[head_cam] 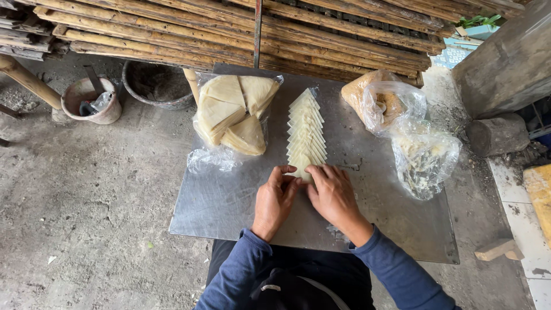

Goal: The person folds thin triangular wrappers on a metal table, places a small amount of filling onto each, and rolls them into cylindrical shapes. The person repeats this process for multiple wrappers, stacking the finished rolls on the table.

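Hands [275, 201] [333, 192] meet at wrapper row's [306, 135] near end.

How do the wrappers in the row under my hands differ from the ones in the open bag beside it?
The row of wrappers lies fanned in one overlapping line on the metal sheet; the bagged wrappers sit in thick wedge stacks on plastic. The left hand and right hand touch only the row. Both are pale cream dough.

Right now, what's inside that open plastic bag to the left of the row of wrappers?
The open plastic bag holds stacks of pale triangular wrappers, fanned in several piles. The top sheets show; the lower ones and the bag's bottom are covered.
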